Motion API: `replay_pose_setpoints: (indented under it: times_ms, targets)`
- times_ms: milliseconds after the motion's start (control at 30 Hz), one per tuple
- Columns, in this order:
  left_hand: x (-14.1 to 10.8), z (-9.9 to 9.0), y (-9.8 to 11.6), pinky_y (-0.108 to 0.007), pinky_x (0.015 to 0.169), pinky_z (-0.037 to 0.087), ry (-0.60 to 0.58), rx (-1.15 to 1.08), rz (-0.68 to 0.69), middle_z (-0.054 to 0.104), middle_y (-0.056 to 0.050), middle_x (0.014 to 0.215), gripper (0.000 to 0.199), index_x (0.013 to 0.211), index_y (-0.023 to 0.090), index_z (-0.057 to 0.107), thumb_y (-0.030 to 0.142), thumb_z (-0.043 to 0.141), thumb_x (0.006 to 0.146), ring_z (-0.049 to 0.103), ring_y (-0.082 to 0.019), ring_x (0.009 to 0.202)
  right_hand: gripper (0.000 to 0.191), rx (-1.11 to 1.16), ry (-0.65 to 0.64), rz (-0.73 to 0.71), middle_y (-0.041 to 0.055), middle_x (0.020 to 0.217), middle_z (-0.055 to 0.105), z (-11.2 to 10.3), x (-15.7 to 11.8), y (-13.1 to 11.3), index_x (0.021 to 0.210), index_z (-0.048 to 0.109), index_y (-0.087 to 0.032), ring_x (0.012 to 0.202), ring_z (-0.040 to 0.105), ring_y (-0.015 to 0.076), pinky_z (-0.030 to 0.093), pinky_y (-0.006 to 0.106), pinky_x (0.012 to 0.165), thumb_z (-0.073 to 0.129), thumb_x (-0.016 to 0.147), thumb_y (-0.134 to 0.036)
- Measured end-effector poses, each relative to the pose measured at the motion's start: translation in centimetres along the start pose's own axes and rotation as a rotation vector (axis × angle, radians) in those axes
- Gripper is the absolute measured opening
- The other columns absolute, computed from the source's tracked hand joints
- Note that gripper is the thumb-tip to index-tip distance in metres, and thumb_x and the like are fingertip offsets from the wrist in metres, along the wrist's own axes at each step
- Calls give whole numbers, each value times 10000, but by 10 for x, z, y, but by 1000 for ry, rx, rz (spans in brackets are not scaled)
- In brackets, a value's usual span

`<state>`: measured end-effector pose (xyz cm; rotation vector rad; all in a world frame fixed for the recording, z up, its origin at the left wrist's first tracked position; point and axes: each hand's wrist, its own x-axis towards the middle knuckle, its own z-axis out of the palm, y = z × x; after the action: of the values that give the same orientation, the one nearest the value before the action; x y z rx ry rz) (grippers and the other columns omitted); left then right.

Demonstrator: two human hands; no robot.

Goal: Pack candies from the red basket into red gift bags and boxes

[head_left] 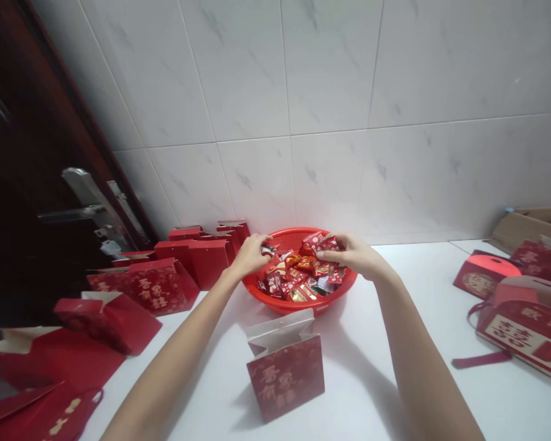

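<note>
Both hands are over a red plastic basket (298,306) heaped with wrapped candies (303,275) in red and gold. At its left rim my left hand (252,254) is closed on a small dark-and-white wrapped candy (269,250). My right hand (356,254), at the right side of the basket, pinches a red patterned candy packet (330,244) between thumb and fingers. Part of that packet is hidden by the fingers. In front of the basket a dark red paper gift bag (287,380) with gold characters stands upright, its top open.
Several red gift bags (142,285) stand along the left, beside a dark door with a metal handle (85,190). Red gift boxes (526,324) and a cardboard box (517,228) occupy the right. A tiled wall (330,184) rises behind the white table (371,380).
</note>
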<state>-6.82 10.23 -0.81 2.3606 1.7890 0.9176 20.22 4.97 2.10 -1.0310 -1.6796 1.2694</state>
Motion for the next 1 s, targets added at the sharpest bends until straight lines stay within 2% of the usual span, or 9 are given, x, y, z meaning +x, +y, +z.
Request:
replay_pose_setpoints:
  times_ms: [67, 100, 200, 267, 367, 533, 733, 900, 1000]
  targets:
    - [2, 3, -4, -438, 1018, 485, -14, 90, 70, 692, -131, 1232, 496, 1163, 160, 720, 107, 621, 679, 619, -316, 1155, 207, -5, 5, 4, 36, 761, 728, 1, 0, -1, 913, 690, -144, 533, 622, 122, 493, 232, 496, 766, 772, -275]
    - [4, 6, -4, -415, 1023, 483, -77, 86, 119, 694, -120, 1240, 474, 1154, 169, 727, 104, 602, 702, 621, -299, 1160, 205, -11, 7, 5, 33, 749, 721, 1, 0, -2, 906, 688, -144, 531, 618, 120, 485, 227, 490, 768, 770, -276]
    - [9, 19, 3, -313, 985, 490, -427, 8, 256, 750, -62, 1143, 380, 1062, 202, 766, 96, 560, 759, 670, -231, 1081, 206, -42, 0, 0, 24, 720, 704, 3, 0, -3, 890, 684, -149, 522, 611, 120, 471, 225, 475, 774, 764, -286]
    - [14, 29, 12, -284, 927, 503, -640, 37, 289, 771, -40, 1077, 405, 1073, 227, 767, 88, 581, 742, 692, -223, 1024, 189, -65, 0, -10, 25, 724, 704, 4, 0, -4, 881, 682, -151, 535, 617, 124, 477, 229, 482, 761, 774, -286]
    - [22, 41, 21, -277, 802, 520, -799, 204, 268, 773, -38, 1010, 568, 1167, 250, 734, 67, 629, 639, 705, -240, 924, 164, -86, 23, -11, 33, 722, 708, 5, -1, -5, 865, 677, -148, 568, 632, 136, 493, 236, 505, 744, 782, -274]
    - [33, 54, 27, -350, 773, 529, -835, 308, 197, 753, -81, 1027, 604, 1144, 263, 740, 120, 711, 558, 695, -307, 891, 156, -63, 21, -17, 17, 691, 691, 3, -2, -6, 857, 672, -161, 532, 622, 137, 483, 237, 468, 751, 776, -268]
    - [35, 68, 34, -373, 830, 516, -802, 315, 262, 760, -80, 1020, 595, 1138, 270, 738, 74, 654, 582, 680, -310, 910, 160, -51, 22, -21, 19, 711, 702, 3, -1, -6, 845, 669, -163, 529, 621, 134, 477, 237, 472, 768, 760, -256]
    - [39, 65, 28, -325, 770, 513, -756, 259, 236, 756, -55, 950, 372, 952, 236, 745, 185, 751, 584, 675, -277, 855, 130, -63, 48, -28, 19, 698, 699, 2, -3, -7, 850, 678, -163, 535, 623, 135, 478, 234, 476, 755, 776, -237]
    - [44, 53, 20, -286, 647, 478, -697, 92, 156, 702, -12, 733, 203, 748, 196, 694, 325, 786, 622, 644, -221, 714, 133, -53, 38, -38, 35, 737, 722, 0, -2, -6, 876, 690, -159, 570, 642, 144, 500, 241, 501, 748, 789, -241]
